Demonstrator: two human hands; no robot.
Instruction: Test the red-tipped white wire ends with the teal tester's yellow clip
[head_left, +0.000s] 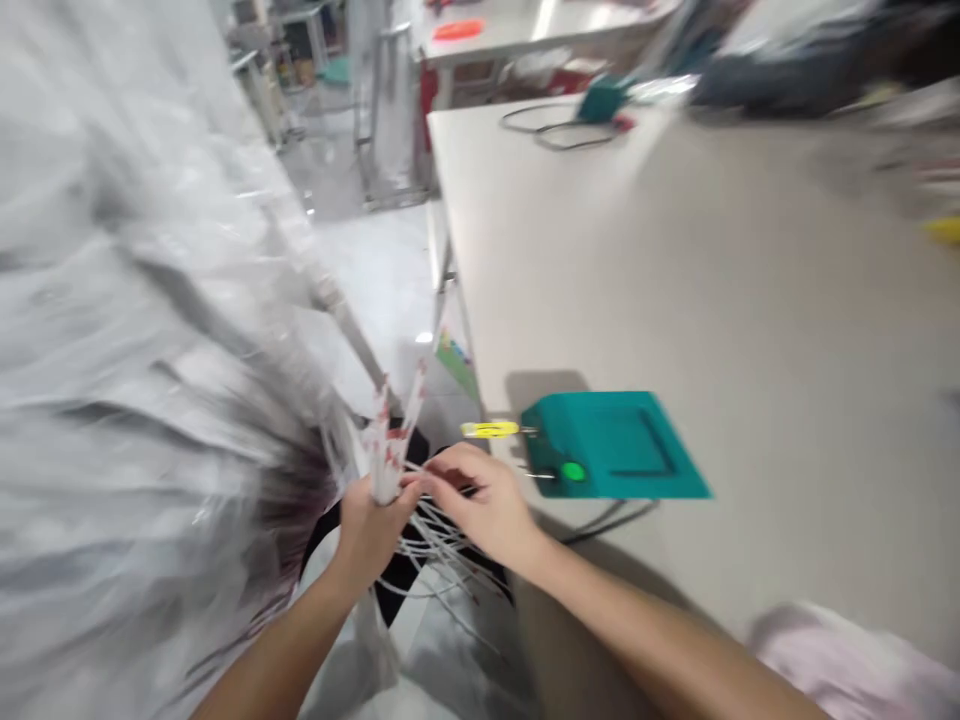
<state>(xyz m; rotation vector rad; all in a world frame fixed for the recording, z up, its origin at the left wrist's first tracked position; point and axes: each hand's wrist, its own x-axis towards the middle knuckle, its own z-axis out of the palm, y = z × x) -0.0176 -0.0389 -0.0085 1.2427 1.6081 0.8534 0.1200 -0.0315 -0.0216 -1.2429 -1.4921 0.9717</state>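
My left hand (370,530) is closed around an upright bundle of white cords (388,465) with red marks near the upper ends. Beside it, my right hand (480,500) has thumb and fingers pinched together at a thin white cord, close to the left thumb. More loose white cords (442,545) fan out below both hands, over my lap. Just right of the hands, on the table edge, stands a teal box-shaped device (611,440) with a green round button and a yellow-marked piece (491,430) sticking out on its left.
The pale table (675,270) spreads to the right. Grey-white plastic sheeting (150,300) covers the left side. A second teal device (602,100) with a black cable lies at the table's far end. Pinkish cloth (840,660) lies at the lower right.
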